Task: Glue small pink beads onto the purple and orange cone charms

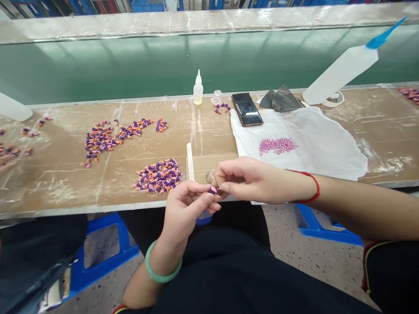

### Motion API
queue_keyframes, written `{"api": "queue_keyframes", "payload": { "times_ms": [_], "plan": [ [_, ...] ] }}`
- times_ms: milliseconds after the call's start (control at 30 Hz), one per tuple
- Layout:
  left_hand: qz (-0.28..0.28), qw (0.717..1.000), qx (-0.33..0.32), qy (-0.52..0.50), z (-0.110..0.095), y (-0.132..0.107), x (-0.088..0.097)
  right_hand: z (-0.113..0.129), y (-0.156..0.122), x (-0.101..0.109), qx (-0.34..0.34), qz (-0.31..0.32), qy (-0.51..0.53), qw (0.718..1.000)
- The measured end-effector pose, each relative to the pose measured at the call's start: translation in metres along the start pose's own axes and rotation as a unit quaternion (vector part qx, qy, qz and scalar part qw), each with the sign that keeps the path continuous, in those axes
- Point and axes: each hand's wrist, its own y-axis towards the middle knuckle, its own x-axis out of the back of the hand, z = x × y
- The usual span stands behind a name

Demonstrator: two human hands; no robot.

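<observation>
My left hand [186, 205], with a green bangle on its wrist, pinches a small purple-and-pink piece [212, 190] between thumb and fingertips. Right beside that piece, the fingers of my right hand [248, 179] are pinched together; whatever they hold is too small to make out. A red cord circles the right wrist. Left of my hands lies a dense pile of purple, pink and orange pieces [159, 176]. A white flat stick [190, 161] lies on a cardboard piece [216, 162], and a small round clear container [210, 176] is partly hidden behind my right hand.
On the white cloth [334, 139] are tiny pink bits [278, 146] and a phone [247, 109]. A small dropper bottle [198, 89] stands at the back. A large blue-tipped bottle [343, 72] leans right, near a tape roll [334, 98]. More pieces [101, 139] spread left; another person's hand [8, 163] shows there.
</observation>
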Motion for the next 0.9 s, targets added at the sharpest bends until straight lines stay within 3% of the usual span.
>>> {"api": "queue_keyframes", "payload": {
  "times_ms": [267, 900],
  "plan": [
    [-0.008, 0.997, -0.042, 0.059, -0.002, -0.001, -0.003, 0.002, -0.003, 0.001, 0.027, -0.012, -0.031, 0.999],
    [-0.041, 0.997, -0.037, 0.051, -0.002, 0.0, -0.013, 0.007, -0.005, -0.006, 0.045, -0.04, -0.108, 0.992]
  ]
}}
